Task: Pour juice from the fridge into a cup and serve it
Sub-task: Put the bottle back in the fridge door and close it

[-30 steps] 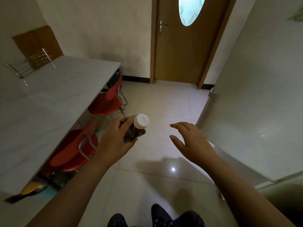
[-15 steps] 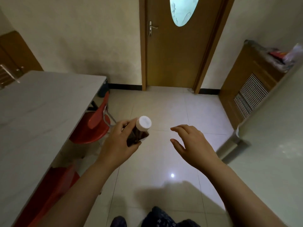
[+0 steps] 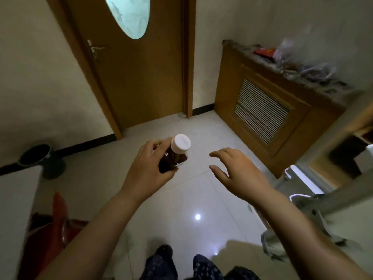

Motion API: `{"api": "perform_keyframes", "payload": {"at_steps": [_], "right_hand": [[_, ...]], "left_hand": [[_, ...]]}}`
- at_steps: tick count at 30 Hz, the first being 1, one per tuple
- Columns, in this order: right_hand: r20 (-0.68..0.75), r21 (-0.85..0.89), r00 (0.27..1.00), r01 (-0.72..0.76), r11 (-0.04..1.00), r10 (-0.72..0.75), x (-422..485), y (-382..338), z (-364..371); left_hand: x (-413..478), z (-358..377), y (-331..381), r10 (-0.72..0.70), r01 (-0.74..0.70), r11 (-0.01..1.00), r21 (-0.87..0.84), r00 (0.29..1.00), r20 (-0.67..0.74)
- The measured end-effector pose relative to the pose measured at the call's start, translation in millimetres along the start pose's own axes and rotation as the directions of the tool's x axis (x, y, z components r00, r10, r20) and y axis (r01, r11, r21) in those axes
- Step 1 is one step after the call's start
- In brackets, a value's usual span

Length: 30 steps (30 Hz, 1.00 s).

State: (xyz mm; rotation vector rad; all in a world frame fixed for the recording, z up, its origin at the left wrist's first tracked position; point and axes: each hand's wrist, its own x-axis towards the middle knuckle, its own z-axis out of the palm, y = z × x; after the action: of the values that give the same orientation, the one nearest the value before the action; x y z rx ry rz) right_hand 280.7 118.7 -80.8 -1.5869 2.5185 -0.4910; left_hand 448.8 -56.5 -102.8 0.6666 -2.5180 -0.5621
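A small bottle of dark juice [image 3: 173, 157] with a white screw cap is held over the tiled floor, near the middle of the view. My left hand [image 3: 148, 170] is wrapped around its body, which hides most of it. My right hand [image 3: 237, 171] hovers to the right of the bottle, a short gap away, fingers spread and holding nothing. The fridge [image 3: 314, 188] shows at the right edge, its door edge and lit interior blurred. No cup is in view.
A wooden door [image 3: 137, 73] with an oval window stands ahead. A wooden radiator cover [image 3: 268, 110] with clutter on top lines the right wall. A dark bin [image 3: 38, 158] sits at the left wall, beside a white table corner [image 3: 14, 199] and a red chair [image 3: 58, 215].
The view has swung to the right: the table and chairs slid off to the left and the radiator cover and fridge came in. Both hands keep their pose, bottle still in the left.
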Motion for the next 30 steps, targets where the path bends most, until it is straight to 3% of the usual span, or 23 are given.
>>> {"api": "perform_keyframes", "payload": {"at_steps": [6,13,17,22,27,30], "right_hand": [[-0.112,0.027,0.931,-0.347,0.937,0.348,41.8,19.0,-22.1],[-0.255,0.071,0.728,-0.642,0.764,0.636,43.7,46.3,-52.8],[-0.337,0.093,0.610,-0.737,0.670,0.718,37.4,65.6,-76.4],[-0.408,0.158,0.435,-0.832,0.532,0.803,30.2,73.1,-99.8],[-0.461,0.183,0.286,-0.896,0.405,0.840,25.2,64.6,-108.5],[-0.501,0.225,0.153,-0.927,0.299,0.852,35.0,55.2,-113.7]], "left_hand": [[131.8,22.2,-20.0,0.243,-0.218,0.966,-0.136,0.950,0.199],[230.6,93.2,41.9,0.521,-0.388,0.822,-0.417,0.807,0.278],[269.8,137.9,98.6,0.660,-0.406,0.672,-0.619,0.708,0.252],[298.3,168.4,163.5,0.777,-0.398,0.527,-0.751,0.584,0.236],[317.5,181.4,212.4,0.901,-0.348,0.324,-0.880,0.397,0.175],[329.3,192.5,242.0,0.954,-0.290,0.202,-0.935,0.276,0.120]]}}
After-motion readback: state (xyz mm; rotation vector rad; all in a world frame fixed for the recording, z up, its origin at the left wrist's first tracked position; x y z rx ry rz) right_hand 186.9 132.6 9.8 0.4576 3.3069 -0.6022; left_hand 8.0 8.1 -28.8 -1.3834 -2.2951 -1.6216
